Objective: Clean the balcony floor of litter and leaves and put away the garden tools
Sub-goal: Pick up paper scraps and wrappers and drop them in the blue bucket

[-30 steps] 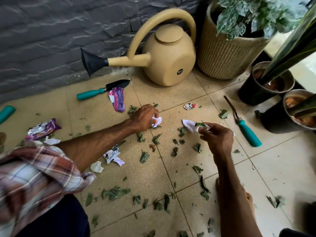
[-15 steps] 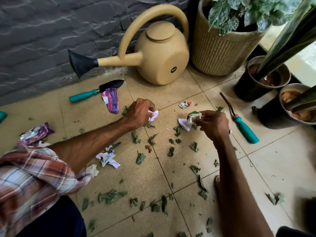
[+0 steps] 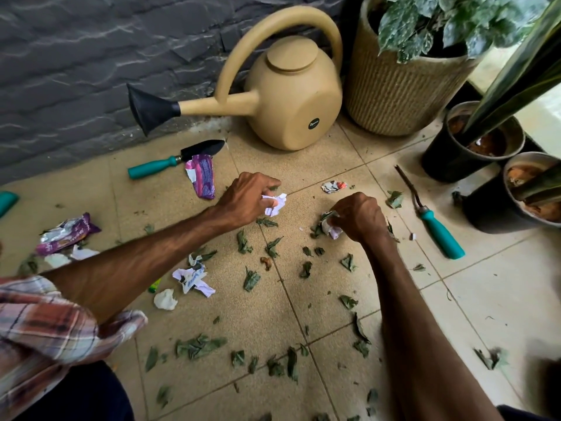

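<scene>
Tan speckled tile floor [image 3: 501,299] strewn with torn green leaves [image 3: 198,346], crumpled white paper scraps [image 3: 192,279], purple foil wrappers [image 3: 203,176], teal-handled black trowel [image 3: 173,162], teal-handled weeding fork [image 3: 437,226]; beige plastic watering can [image 3: 291,95] against wall.

place: home balcony | signs: tiled floor [image 3: 501,299], potted plants [image 3: 425,31], watering can [image 3: 291,95], stone wall [image 3: 76,62]
</scene>
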